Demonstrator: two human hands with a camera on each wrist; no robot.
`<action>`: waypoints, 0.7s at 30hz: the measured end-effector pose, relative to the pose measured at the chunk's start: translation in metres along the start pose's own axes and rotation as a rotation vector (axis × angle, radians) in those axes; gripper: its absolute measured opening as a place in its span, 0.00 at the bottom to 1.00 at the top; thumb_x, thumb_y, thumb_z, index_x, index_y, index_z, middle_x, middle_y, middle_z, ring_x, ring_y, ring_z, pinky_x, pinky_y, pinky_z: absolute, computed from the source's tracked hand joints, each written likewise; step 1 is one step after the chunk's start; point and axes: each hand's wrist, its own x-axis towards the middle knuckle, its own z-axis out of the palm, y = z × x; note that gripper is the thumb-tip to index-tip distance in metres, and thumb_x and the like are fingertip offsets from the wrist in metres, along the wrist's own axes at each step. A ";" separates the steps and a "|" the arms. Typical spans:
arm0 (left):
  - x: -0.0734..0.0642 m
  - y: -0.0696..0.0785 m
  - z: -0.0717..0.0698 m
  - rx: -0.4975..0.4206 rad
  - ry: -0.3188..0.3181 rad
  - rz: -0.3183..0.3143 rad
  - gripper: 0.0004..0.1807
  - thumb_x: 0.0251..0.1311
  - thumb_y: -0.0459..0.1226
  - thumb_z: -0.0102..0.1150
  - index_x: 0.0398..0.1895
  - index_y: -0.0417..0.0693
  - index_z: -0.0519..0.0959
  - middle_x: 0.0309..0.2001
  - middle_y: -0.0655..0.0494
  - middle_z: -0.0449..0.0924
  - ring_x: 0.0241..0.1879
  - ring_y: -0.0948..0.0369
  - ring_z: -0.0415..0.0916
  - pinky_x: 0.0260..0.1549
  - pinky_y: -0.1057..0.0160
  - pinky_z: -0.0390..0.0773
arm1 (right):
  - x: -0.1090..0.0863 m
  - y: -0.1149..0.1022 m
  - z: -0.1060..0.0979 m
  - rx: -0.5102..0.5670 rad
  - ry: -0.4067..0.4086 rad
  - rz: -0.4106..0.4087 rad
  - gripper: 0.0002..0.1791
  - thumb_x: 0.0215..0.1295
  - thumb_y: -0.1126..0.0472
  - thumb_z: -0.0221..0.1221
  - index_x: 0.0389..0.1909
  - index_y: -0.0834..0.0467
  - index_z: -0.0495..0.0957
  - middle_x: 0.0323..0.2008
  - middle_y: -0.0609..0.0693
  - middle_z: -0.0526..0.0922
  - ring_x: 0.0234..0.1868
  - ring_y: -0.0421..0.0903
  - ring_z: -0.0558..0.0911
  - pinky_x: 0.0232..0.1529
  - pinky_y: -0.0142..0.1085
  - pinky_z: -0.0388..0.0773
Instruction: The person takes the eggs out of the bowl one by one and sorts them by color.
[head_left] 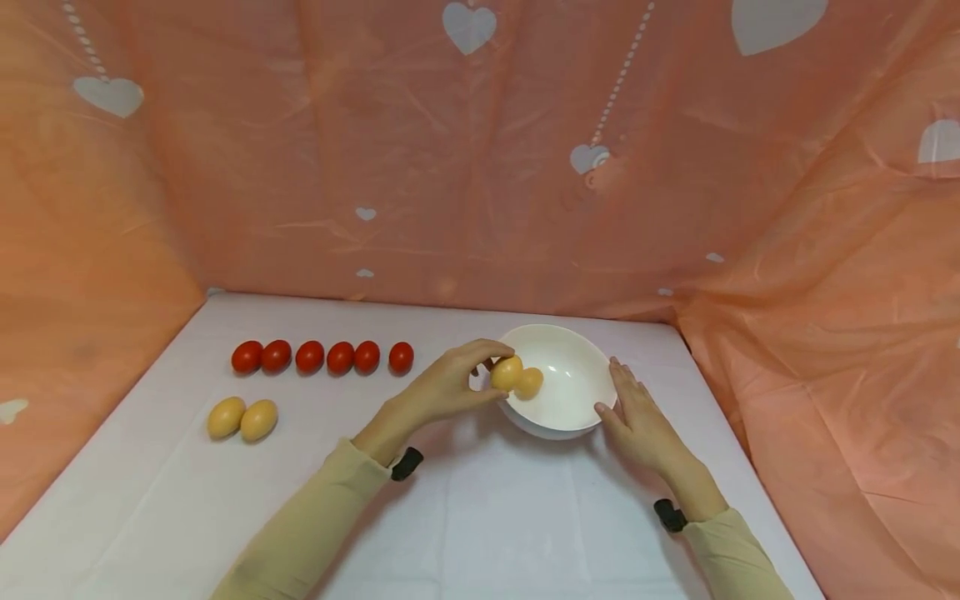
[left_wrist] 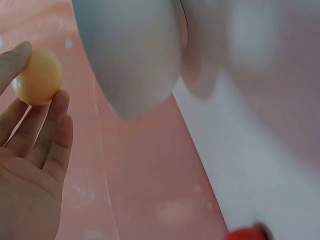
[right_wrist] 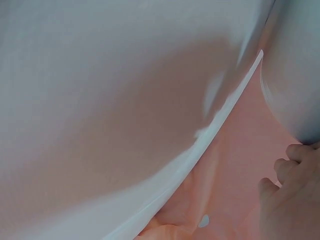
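Observation:
My left hand [head_left: 453, 383] pinches a smooth yellow egg [head_left: 507, 373] between thumb and fingertips at the left rim of a white bowl [head_left: 573, 375]. The same held egg [left_wrist: 39, 77] shows in the left wrist view, beside the bowl's outer wall [left_wrist: 132, 55]. A second yellow egg [head_left: 529, 383] shows inside the bowl, close by the held one. With fairly straight fingers, my right hand [head_left: 637, 421] rests against the bowl's right side. The right wrist view shows only part of this hand [right_wrist: 295, 190], below the bowl's wall [right_wrist: 295, 75].
Several red, glossy egg-shaped things [head_left: 310, 357] form a row at the back left of the white table [head_left: 502, 533]. Two yellow eggs [head_left: 242, 418] lie in front of that row. Orange cloth [head_left: 450, 167] with white hearts hangs behind the table and at both sides.

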 end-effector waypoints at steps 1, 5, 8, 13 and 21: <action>-0.004 -0.001 -0.003 0.002 0.016 -0.004 0.30 0.57 0.35 0.78 0.64 0.46 0.78 0.59 0.56 0.81 0.50 0.60 0.79 0.49 0.52 0.83 | 0.000 0.000 0.000 0.001 0.003 -0.003 0.43 0.80 0.49 0.52 0.81 0.69 0.45 0.82 0.64 0.49 0.81 0.66 0.49 0.77 0.63 0.47; -0.023 -0.003 -0.018 0.023 0.064 -0.056 0.31 0.54 0.35 0.80 0.62 0.48 0.79 0.59 0.57 0.80 0.50 0.60 0.79 0.50 0.50 0.82 | 0.000 -0.001 0.000 0.004 0.009 -0.008 0.43 0.80 0.49 0.53 0.81 0.70 0.46 0.82 0.65 0.49 0.81 0.67 0.49 0.77 0.64 0.48; -0.036 -0.006 -0.028 0.052 0.086 -0.093 0.30 0.54 0.37 0.81 0.61 0.48 0.79 0.59 0.57 0.81 0.50 0.60 0.79 0.50 0.50 0.82 | 0.000 -0.001 -0.001 0.007 0.009 -0.007 0.43 0.80 0.49 0.53 0.81 0.70 0.47 0.81 0.66 0.50 0.81 0.67 0.49 0.77 0.64 0.48; -0.058 -0.011 -0.044 0.100 0.117 -0.141 0.30 0.53 0.38 0.81 0.60 0.48 0.80 0.57 0.58 0.81 0.50 0.60 0.78 0.51 0.51 0.81 | -0.001 0.001 0.000 0.005 0.005 -0.004 0.43 0.81 0.48 0.52 0.81 0.71 0.46 0.81 0.67 0.49 0.81 0.68 0.49 0.77 0.64 0.48; -0.096 -0.017 -0.075 0.189 0.120 -0.246 0.31 0.54 0.41 0.81 0.61 0.53 0.79 0.52 0.61 0.80 0.51 0.58 0.77 0.52 0.51 0.79 | 0.000 -0.001 0.000 0.000 0.008 -0.016 0.44 0.81 0.48 0.52 0.81 0.70 0.44 0.81 0.67 0.49 0.81 0.68 0.49 0.77 0.64 0.48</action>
